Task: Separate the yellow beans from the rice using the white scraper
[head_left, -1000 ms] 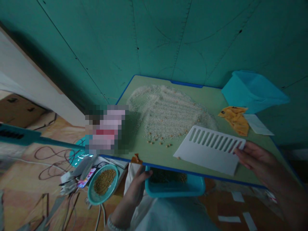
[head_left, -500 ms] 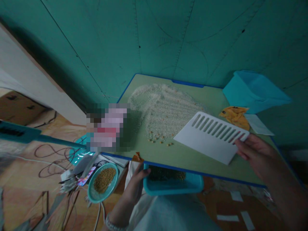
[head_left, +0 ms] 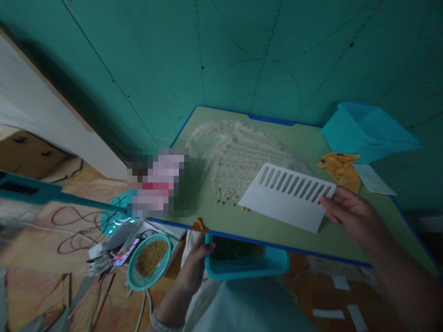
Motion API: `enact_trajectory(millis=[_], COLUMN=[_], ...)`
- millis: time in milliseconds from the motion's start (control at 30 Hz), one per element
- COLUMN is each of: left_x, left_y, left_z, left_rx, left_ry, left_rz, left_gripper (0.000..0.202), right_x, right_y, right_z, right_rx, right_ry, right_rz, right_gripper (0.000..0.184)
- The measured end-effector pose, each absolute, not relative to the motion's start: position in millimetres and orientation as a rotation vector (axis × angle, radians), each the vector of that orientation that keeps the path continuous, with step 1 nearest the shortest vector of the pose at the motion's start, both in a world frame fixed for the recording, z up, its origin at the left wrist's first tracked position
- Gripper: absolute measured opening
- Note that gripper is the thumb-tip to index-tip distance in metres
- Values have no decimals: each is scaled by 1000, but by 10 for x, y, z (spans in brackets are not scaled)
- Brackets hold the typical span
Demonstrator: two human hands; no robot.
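Observation:
My right hand [head_left: 349, 219] grips the right end of a white slotted plastic card [head_left: 285, 196], held tilted over the green table [head_left: 332, 240] beside a spread heap of pale grain [head_left: 235, 154]. A few yellow kernels [head_left: 226, 199] lie at the heap's near edge, just left of the card. My left hand [head_left: 195, 267] holds the left rim of a blue rectangular tray [head_left: 249, 267], which sits under the table's front edge and has brownish grain in it.
A round teal bowl [head_left: 149, 260] of brown grain sits low on the left among cables and clutter. A teal container [head_left: 367, 129], a yellow wrapper [head_left: 341, 168] and white paper [head_left: 374, 180] lie at the table's right. A blurred pink patch [head_left: 157, 182] covers the table's left corner.
My right hand has carried the slotted card leftward, closer to the grain heap and the yellow kernels. The left hand and the tray have stayed about where they were.

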State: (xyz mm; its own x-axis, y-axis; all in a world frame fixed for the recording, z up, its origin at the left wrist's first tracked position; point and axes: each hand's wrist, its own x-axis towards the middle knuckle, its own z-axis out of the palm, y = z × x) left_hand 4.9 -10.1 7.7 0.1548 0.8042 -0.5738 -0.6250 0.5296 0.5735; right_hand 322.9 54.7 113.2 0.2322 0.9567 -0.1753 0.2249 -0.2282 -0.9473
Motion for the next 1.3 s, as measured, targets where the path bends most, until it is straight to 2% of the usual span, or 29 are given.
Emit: enact_trajectory(millis=[600,733,1100,1300], left_x=[39,29,-17,-82], left_y=[-105,-99,-111,-97], left_z=[66,53,88,-54], left_rx=[201,220,227,199], left_ry=[1004,1014,981,961], left_rz=[1063,1064,1068,1053], left_gripper=[58,56,53,63], right_x=[3138,3052,3101,2910], right_y=[430,340,572,745], right_z=[1098,1151,1071,1147], right_rx=[-1652,-1674,-1577,-1556], right_ry=[-1150,-1153,-1136,-1235], right_rz=[1204,1246,1086,1040], right_gripper=[33,29,28,24])
